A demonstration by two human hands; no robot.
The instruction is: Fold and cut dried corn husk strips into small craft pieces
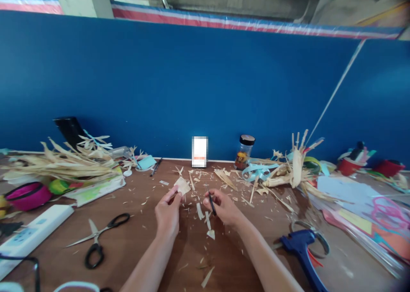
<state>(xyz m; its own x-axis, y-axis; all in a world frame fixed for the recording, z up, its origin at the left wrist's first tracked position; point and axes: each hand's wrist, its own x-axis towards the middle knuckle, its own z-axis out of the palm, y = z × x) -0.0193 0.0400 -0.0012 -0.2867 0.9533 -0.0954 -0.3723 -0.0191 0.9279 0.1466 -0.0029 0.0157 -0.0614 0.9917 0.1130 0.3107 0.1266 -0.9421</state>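
Between thumb and fingers, my left hand (168,213) pinches a pale, flat piece of dried husk (182,186). My right hand (224,207) is closed around a slim black-handled tool (212,204) with a thin metal tip; its exact kind is unclear. The tip points away from me and stands apart from the husk piece. Small husk scraps (208,220) lie on the brown table (192,258) between and around both hands. Left of my left hand, larger black-handled scissors (96,237) rest spread apart.
A blue glue gun (303,249) lies at the right front. At the left are a white power strip (35,236) and a heap of dried husks (73,166). Along the blue partition (192,82) stand a bright, blurred-out screen (200,151) and a black-lidded jar (245,151).
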